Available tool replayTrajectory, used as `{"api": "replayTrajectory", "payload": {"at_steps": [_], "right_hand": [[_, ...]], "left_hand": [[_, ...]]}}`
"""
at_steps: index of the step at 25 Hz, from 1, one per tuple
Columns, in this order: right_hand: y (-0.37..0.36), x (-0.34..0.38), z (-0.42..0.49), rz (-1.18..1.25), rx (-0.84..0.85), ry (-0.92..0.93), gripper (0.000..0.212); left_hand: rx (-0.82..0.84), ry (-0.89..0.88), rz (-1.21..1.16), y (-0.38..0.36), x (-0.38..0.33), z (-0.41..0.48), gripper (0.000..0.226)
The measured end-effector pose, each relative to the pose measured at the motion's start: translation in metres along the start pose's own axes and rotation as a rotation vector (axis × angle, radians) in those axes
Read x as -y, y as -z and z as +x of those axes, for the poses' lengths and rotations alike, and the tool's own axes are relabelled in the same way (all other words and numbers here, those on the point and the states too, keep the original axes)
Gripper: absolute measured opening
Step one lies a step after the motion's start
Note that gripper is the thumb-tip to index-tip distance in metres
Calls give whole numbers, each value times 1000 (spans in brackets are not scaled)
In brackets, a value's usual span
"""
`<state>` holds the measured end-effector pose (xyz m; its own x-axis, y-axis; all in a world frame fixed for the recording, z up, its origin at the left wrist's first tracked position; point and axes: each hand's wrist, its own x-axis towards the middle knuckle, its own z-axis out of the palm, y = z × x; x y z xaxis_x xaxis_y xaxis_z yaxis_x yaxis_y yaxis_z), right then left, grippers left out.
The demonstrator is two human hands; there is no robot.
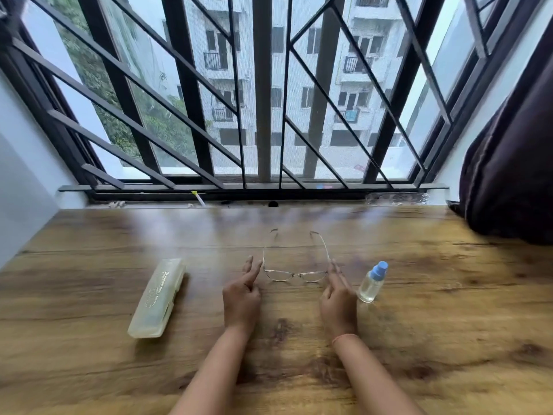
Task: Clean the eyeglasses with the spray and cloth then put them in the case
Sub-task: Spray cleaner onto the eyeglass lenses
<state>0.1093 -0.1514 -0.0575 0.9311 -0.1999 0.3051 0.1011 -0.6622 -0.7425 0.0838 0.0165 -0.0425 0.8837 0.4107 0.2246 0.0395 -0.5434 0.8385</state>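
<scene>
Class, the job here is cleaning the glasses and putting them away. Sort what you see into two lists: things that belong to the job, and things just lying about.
Belongs to the job:
eyeglasses, temples open, on the table
spray bottle, upright, right of them
case, closed, left
No cloth is visible.

Just lying about:
dark curtain
small bits on the window sill

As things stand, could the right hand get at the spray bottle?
Probably yes: the right hand is empty and open just left of the spray bottle, which stands upright on the wooden table with nothing between them.
</scene>
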Motion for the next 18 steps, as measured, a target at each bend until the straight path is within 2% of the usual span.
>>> {"api": "replayTrajectory", "payload": {"at_steps": [5, 14, 18], "right_hand": [[-5, 1, 5, 15, 9, -87, 56], [-5, 2, 3, 1, 9, -71, 59], [-2, 4, 4, 11, 15, -84, 62]], "left_hand": [[-15, -14, -80, -5, 2, 7, 30], [-29, -93, -19, -11, 7, 5, 29], [-30, -74, -5, -9, 3, 3, 27]]}}
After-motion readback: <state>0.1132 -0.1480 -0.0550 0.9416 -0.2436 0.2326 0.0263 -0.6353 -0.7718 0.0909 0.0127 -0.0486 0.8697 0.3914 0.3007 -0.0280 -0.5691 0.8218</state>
